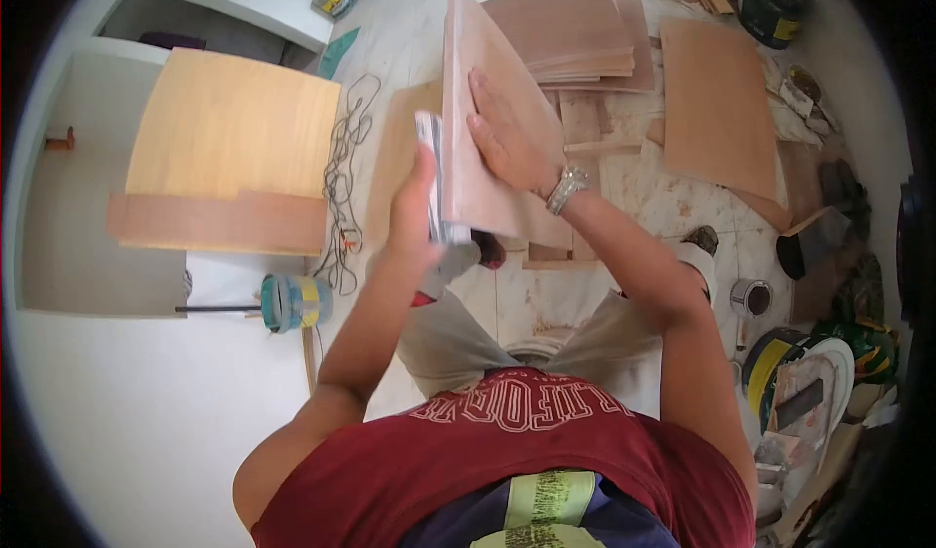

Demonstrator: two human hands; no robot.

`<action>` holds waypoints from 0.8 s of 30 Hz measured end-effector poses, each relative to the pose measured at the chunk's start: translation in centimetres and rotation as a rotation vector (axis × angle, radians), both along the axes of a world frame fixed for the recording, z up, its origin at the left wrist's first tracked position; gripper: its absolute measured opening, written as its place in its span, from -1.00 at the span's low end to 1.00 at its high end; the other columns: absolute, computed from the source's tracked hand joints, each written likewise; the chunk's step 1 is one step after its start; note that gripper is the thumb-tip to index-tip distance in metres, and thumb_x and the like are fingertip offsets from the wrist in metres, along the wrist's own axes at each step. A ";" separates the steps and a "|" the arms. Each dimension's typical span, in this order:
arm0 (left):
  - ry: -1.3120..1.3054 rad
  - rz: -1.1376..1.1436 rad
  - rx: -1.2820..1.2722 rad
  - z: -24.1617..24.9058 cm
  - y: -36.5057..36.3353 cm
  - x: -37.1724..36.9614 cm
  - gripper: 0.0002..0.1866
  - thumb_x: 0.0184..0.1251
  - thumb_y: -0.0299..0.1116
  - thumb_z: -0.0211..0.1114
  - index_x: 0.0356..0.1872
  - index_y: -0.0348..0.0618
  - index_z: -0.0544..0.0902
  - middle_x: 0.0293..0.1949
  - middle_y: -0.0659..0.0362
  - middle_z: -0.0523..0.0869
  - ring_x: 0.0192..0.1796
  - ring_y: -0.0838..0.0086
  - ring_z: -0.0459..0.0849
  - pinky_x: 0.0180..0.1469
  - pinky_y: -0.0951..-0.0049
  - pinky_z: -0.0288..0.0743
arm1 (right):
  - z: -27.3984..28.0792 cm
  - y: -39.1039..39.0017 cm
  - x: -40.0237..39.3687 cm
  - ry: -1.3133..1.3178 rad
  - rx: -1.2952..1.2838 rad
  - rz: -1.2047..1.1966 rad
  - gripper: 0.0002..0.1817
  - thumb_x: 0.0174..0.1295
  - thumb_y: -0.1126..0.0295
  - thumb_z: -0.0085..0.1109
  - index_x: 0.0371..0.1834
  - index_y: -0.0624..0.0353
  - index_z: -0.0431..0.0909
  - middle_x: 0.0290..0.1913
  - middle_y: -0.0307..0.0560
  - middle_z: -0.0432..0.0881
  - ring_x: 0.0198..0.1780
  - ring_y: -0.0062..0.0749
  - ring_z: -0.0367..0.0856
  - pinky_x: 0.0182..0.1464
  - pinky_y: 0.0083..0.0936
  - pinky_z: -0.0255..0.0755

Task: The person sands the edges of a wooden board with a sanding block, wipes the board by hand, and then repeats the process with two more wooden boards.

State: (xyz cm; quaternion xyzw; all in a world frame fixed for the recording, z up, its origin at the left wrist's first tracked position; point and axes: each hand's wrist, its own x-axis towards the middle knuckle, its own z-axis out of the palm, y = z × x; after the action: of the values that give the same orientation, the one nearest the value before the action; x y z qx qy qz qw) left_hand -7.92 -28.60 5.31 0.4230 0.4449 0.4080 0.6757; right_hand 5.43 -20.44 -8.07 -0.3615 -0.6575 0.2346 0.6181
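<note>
A pinkish-brown wooden board (492, 109) stands tilted on edge in front of me, its narrow left edge turned up towards the camera. My right hand (512, 143), with a metal watch at its wrist, lies flat against the board's right face, fingers stretched out. On the other side, my left hand (411, 207) is closed around a whitish sheet with dark stripes (430, 134), pressed along the board's left face. The thumb points up and the hand is slightly blurred; most of its fingers are hidden.
Stacked boards (575, 31) lie beyond, with another board (720, 99) to the right. At left are a yellowish panel (234, 129), a tangled cable (346, 177) and a teal bucket (295, 302). Paint pails and a small can (751, 297) crowd the right side.
</note>
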 end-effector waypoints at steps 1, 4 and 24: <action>0.016 -0.020 -0.001 0.4 3.2 1.1 -0.30 0.60 0.19 -0.01 0.40 -0.26 0.41 0.23 0.04 0.64 0.17 0.31 0.68 0.18 0.25 0.58 | 0.2 0.0 0.1 -0.005 -0.004 -0.003 -0.28 0.60 0.11 -0.25 0.59 0.47 -0.04 0.62 0.42 -0.03 0.65 0.16 -0.06 0.65 -0.19 -0.18; 0.051 -0.069 0.164 -0.7 16.8 4.3 -0.30 0.55 0.23 0.05 0.18 -0.34 0.58 -0.02 -0.03 0.73 -0.03 0.27 0.74 0.07 0.28 0.63 | 0.6 -0.3 0.3 -0.020 -0.010 -0.028 -0.29 0.59 0.11 -0.25 0.59 0.47 -0.03 0.62 0.42 -0.02 0.64 0.18 -0.05 0.64 -0.18 -0.17; -0.230 0.027 -0.249 -7.0 -9.2 -7.8 -0.32 0.55 0.17 0.10 0.40 -0.16 0.41 0.12 0.08 0.68 0.15 0.25 0.69 0.19 0.16 0.60 | 0.6 -0.5 1.2 -0.102 -0.055 0.037 -0.26 0.61 0.05 -0.26 0.61 0.45 -0.02 0.65 0.29 0.01 0.67 0.03 -0.04 0.65 -0.30 -0.20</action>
State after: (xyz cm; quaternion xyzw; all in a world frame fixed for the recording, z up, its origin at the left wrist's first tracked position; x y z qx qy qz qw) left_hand -15.69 -37.77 -1.68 0.2805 0.4176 0.4046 0.7637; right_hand 6.60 -20.91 -7.43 -0.3774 -0.6881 0.2451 0.5692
